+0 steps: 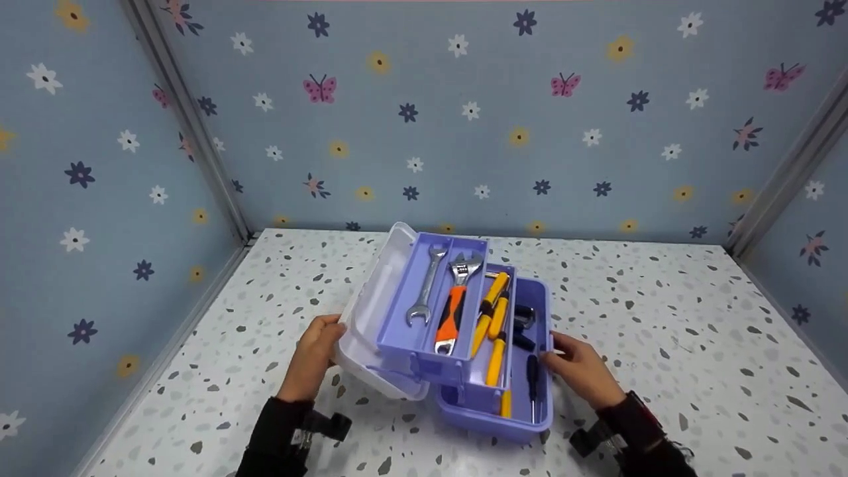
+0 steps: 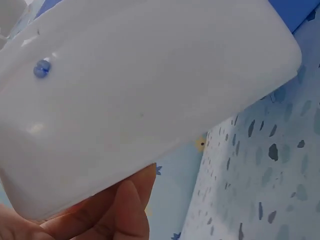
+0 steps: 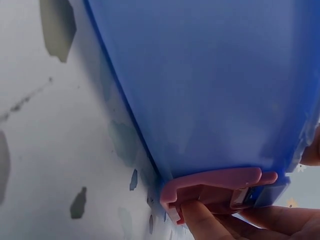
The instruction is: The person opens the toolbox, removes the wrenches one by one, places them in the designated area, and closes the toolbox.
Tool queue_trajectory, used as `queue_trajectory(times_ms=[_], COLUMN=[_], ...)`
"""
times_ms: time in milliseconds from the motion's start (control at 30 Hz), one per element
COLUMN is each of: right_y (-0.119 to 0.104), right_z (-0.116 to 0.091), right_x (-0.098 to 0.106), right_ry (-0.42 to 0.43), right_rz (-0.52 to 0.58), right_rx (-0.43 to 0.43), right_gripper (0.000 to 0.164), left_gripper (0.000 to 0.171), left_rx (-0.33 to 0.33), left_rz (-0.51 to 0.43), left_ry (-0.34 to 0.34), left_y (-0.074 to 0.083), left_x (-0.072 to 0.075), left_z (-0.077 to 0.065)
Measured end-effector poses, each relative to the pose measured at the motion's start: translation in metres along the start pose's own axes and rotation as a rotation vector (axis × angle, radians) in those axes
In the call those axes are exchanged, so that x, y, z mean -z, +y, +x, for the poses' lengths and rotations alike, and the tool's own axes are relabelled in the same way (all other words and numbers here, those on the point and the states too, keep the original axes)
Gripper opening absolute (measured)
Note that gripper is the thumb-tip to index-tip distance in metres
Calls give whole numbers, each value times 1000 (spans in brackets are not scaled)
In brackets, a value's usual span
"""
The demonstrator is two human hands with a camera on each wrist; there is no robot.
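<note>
A purple toolbox (image 1: 487, 424) stands unfolded, its stepped trays fanned out to the left. My left hand (image 1: 311, 358) grips the edge of its white lid (image 1: 361, 324); the left wrist view shows fingers curled at the lid's lower edge. On the right, my right hand (image 1: 583, 371) pinches the box's side wall, thumb at the rim and fingers at a pink latch (image 3: 215, 179). The top tray (image 1: 403, 291) holds a double open-end wrench (image 1: 429, 285) and an orange-handled adjustable wrench (image 1: 453, 308). Several yellow-handled tools (image 1: 495, 361) lie in the tray below.
Inside the box bottom are a black-handled screwdriver (image 1: 532, 377) and other dark tools (image 1: 523, 318), partly hidden by the trays. The speckled tabletop (image 1: 662, 318) meets floral-patterned panels (image 1: 464, 159) at the back and sides.
</note>
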State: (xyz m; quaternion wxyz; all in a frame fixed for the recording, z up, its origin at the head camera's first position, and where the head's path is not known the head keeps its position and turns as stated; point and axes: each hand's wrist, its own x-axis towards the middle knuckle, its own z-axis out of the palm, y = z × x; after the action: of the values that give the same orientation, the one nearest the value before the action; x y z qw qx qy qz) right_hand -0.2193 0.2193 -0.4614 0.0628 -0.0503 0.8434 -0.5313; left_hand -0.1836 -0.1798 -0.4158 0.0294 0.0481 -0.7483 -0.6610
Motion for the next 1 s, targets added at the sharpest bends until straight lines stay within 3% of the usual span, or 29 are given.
queue_trajectory(times_ms=[133,367,500,767,1000], right_y=[1,3,3,3,2], right_z=[0,0,0,-1,-1], right_x=[0,-1,-2,-2,-2], right_ry=[8,12,23,23,24], right_rz=[-4,8,6,-9,-6], right_rx=[5,26,31,27,9], right_gripper=[53,51,50,50,50], left_gripper=[38,38,37,54,51], left_rx=[92,165,204,252,281], left_rz=[-128,-218,-249,-323,-299], left_ry=[15,4,-12,-42,42], left_y=[-14,-31,-39,-54,-61], left_x=[4,5,5,3,4], left_z=[6,16,21,24,24])
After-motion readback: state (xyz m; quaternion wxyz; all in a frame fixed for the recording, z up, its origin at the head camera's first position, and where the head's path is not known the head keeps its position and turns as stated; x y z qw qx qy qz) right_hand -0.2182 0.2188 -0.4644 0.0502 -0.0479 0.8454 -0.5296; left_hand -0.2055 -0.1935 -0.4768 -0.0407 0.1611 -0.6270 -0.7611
